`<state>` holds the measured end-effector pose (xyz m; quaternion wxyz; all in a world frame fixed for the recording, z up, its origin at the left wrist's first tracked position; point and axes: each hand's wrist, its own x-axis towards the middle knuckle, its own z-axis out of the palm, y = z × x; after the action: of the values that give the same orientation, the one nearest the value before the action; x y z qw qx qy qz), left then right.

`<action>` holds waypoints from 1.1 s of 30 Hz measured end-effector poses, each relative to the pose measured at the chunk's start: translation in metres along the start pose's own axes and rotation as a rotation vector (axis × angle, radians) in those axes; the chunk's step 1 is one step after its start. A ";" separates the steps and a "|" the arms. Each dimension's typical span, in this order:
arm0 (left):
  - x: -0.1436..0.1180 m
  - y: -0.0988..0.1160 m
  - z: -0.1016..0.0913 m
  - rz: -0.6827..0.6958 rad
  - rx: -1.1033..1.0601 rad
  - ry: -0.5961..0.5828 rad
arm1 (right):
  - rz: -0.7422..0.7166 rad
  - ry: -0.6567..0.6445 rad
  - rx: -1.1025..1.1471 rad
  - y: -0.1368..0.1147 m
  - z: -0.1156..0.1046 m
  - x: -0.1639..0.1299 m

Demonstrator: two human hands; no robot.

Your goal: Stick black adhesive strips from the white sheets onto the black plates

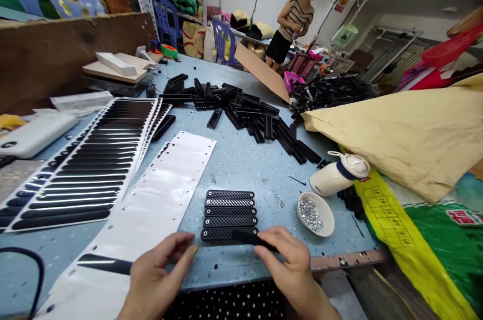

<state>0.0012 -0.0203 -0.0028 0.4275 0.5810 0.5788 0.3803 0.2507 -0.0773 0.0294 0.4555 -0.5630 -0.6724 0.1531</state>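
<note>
Several black textured plastic strips (230,212) lie side by side near the front edge of the blue table (241,159). My right hand (285,259) pinches a black strip (253,239) against the nearest one in the row. My left hand (158,274) rests at the row's left end, fingers slightly apart, over a white backing sheet (151,209) that carries one black sticker (105,263). Sheets of black stickers (90,169) lie to the left.
A small white bowl of shiny pieces (315,213) and a tipped white bottle (337,175) sit right of the row. A heap of black parts (241,108) covers the middle. Brown paper (407,134) and sacks fill the right. A person (292,23) stands at the far end.
</note>
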 end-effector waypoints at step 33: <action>-0.003 0.005 0.002 0.353 0.198 -0.131 | -0.154 -0.279 -0.117 -0.005 0.028 0.015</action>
<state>0.0047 -0.0232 0.0009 0.3317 0.7361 0.4736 0.3518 0.2261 -0.0570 0.0240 0.3345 -0.5088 -0.7780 0.1549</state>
